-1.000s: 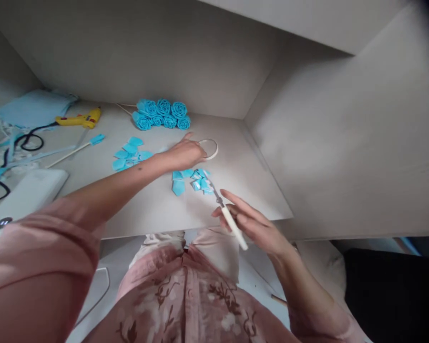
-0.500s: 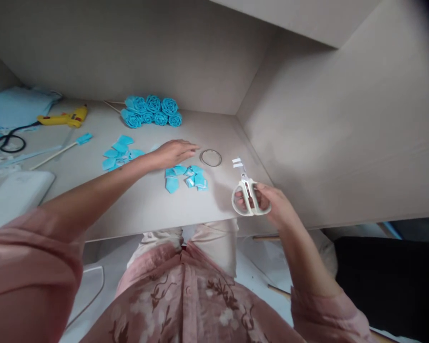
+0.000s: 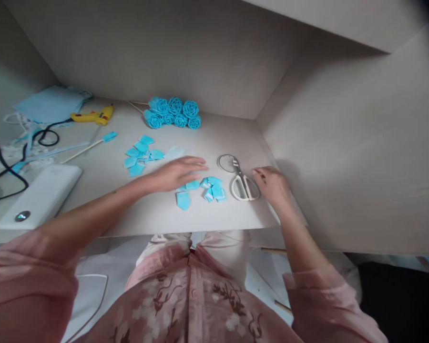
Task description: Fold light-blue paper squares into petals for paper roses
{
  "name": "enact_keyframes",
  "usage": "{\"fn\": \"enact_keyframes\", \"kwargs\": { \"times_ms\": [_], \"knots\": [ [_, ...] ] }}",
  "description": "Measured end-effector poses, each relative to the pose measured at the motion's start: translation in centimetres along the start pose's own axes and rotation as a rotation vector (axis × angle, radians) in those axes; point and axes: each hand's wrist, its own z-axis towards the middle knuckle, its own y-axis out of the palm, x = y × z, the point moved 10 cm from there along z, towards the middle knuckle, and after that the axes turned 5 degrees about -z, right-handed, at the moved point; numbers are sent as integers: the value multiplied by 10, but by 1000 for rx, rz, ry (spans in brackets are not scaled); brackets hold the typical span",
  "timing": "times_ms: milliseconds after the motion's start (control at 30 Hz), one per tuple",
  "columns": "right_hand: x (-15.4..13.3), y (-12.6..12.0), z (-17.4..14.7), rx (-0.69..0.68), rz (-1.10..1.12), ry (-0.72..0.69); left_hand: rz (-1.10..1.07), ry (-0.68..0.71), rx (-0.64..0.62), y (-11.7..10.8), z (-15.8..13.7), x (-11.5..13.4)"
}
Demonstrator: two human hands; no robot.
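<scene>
A pair of scissors [image 3: 245, 186] with cream handles lies on the table, its blades reaching over a thin wire ring [image 3: 227, 163]. Just right of the handles is my right hand [image 3: 272, 186], off the scissors, with loosely curled fingers and nothing seen in them. My left hand [image 3: 180, 172] hovers palm down with its fingers stretched out, partly covering some blue petal-shaped pieces [image 3: 183, 200]. Between the hands sits a small heap of blue pieces [image 3: 213, 189] with pale strips. Another group of blue pieces [image 3: 137, 155] lies beyond my left forearm.
Blue fabric roses [image 3: 173, 113] on sticks lie by the back wall. To their left are a yellow glue gun [image 3: 93, 116], a stick with a blue tip [image 3: 87, 147], a folded light-blue cloth [image 3: 52, 105] and black cable. A white power bank [image 3: 41, 197] lies at the front left.
My right hand has set the scissors down beside the ring and let go of them. My left hand has come nearer the table's front edge, over the blue pieces. The view has shifted left.
</scene>
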Motion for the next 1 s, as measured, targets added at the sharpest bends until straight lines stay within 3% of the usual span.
{"fn": "enact_keyframes", "kwargs": {
  "times_ms": [67, 167, 233, 300, 433, 600, 667, 767, 833, 900, 1000],
  "knots": [
    [-27, -6, 7, 68, -16, -102, -93, -81, 282, -41, -7, -12],
    [-86, 12, 21, 15, 103, -268, -270, -220, 741, -90, -34, -44],
    [-136, 33, 28, -52, 91, -439, -355, -267, 936, -101, -52, -64],
    [-176, 59, 34, -121, 27, -574, -389, -295, 1012, -101, -63, -77],
    [-219, 101, 51, -196, -127, -701, -393, -326, 1003, -92, -67, -89],
    [-228, 125, 68, -245, -19, -738, -384, -318, 934, -82, -61, -86],
    [-214, 124, 80, -261, 202, -590, -396, -304, 920, -80, -59, -81],
    [-176, 127, 91, -341, 680, -215, -448, -319, 905, -77, -57, -74],
    [-161, 128, 86, -401, 940, -42, -541, -347, 866, -72, -54, -70],
    [-155, 122, 79, -419, 1065, 24, -680, -378, 771, -60, -46, -66],
    [-153, 103, 69, -354, 1044, 6, -884, -457, 593, -36, -37, -65]
  ]
}}
